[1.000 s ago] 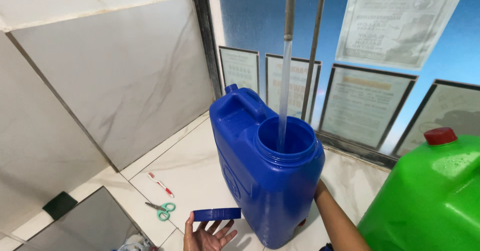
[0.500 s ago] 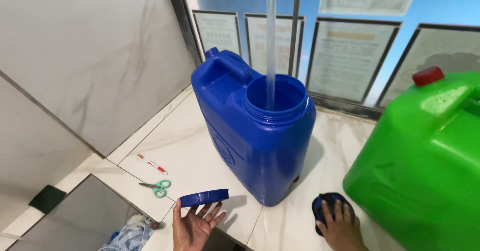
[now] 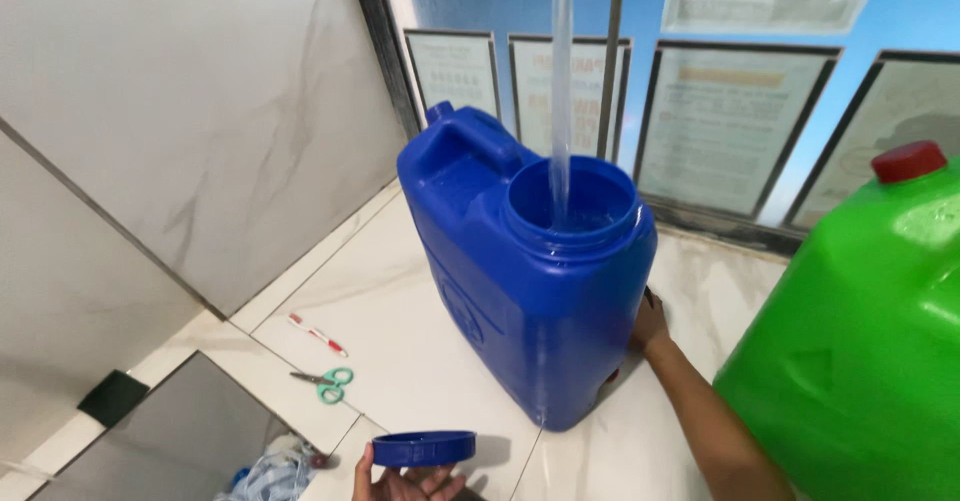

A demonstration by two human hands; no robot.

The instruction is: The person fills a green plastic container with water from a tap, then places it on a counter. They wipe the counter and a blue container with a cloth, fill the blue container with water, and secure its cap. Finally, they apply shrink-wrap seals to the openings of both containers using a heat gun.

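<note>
A blue plastic jerrycan (image 3: 520, 271) stands upright on the white tiled counter (image 3: 400, 351), its wide mouth open. A stream of water (image 3: 560, 81) falls straight into the mouth. My left hand (image 3: 410, 481) is at the bottom edge, palm up, with the round blue lid (image 3: 424, 448) resting on its fingers. My right hand (image 3: 650, 323) reaches behind the lower right side of the can and touches its wall; most of the hand is hidden by the can.
A large green jerrycan (image 3: 860, 351) with a red cap (image 3: 908, 161) stands close on the right. Green-handled scissors (image 3: 325, 383) and a red-and-white pen (image 3: 318, 335) lie on the counter at left. Framed papers (image 3: 730, 121) line the blue glass behind. A cloth (image 3: 275, 471) lies at bottom left.
My right hand left a dark round thing on the counter and moved up to the back of the blue can. The left hand kept holding the lid.
</note>
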